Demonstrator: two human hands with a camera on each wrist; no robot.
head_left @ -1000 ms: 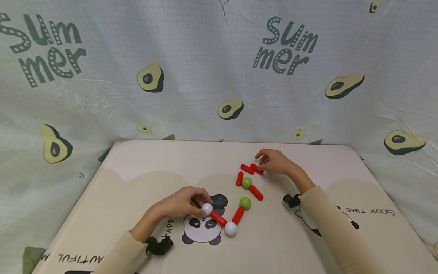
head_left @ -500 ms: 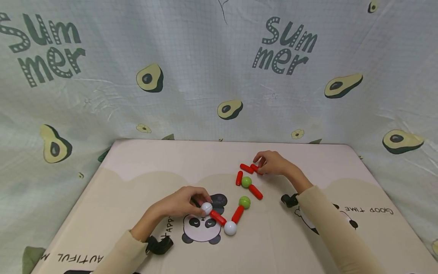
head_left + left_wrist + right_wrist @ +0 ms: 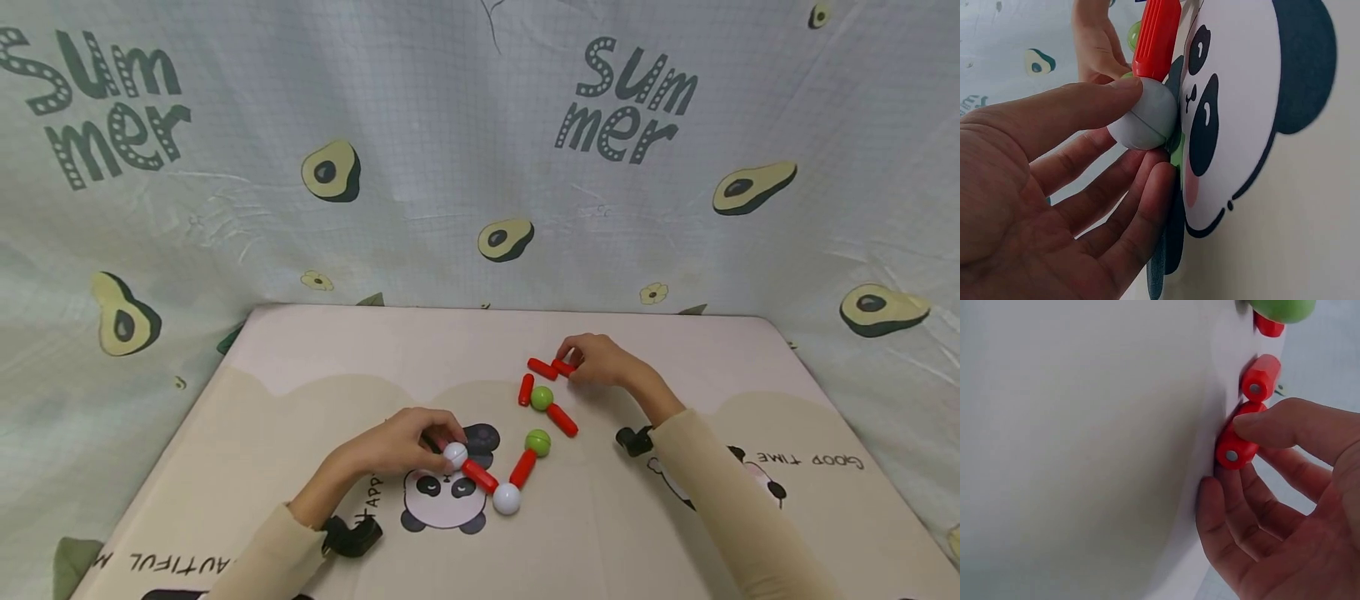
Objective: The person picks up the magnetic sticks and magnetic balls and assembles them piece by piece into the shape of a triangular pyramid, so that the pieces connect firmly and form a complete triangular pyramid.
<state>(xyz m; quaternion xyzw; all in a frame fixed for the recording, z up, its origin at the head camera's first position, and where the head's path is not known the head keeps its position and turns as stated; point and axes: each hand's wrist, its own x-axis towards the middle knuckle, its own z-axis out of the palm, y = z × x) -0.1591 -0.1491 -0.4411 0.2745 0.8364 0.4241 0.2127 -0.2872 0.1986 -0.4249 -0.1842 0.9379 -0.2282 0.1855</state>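
Observation:
My left hand (image 3: pixel 408 442) pinches a white ball (image 3: pixel 1154 119) between thumb and fingers, low over the table's printed panda. From that ball a red rod (image 3: pixel 480 477) runs to a second white ball (image 3: pixel 507 499). Another red rod (image 3: pixel 523 469) leads on to a green ball (image 3: pixel 537 442), making a V shape. Farther back, my right hand (image 3: pixel 600 362) holds a red rod (image 3: pixel 1239 449) with its thumb on top; a small metal disc shows in the rod's end. Right beside it lies another red rod (image 3: pixel 1262 378).
Between the hands, a second green ball (image 3: pixel 542 398) has a red rod (image 3: pixel 562 420) at its near side and another upright-lying red rod (image 3: pixel 527 389) to its left. The table (image 3: pixel 360 342) ends at a printed cloth backdrop (image 3: pixel 420 150).
The right hand's fingers have closed in on the red rod and drawn slightly nearer the neighbouring rod. My left hand and the V-shaped chain stay in place.

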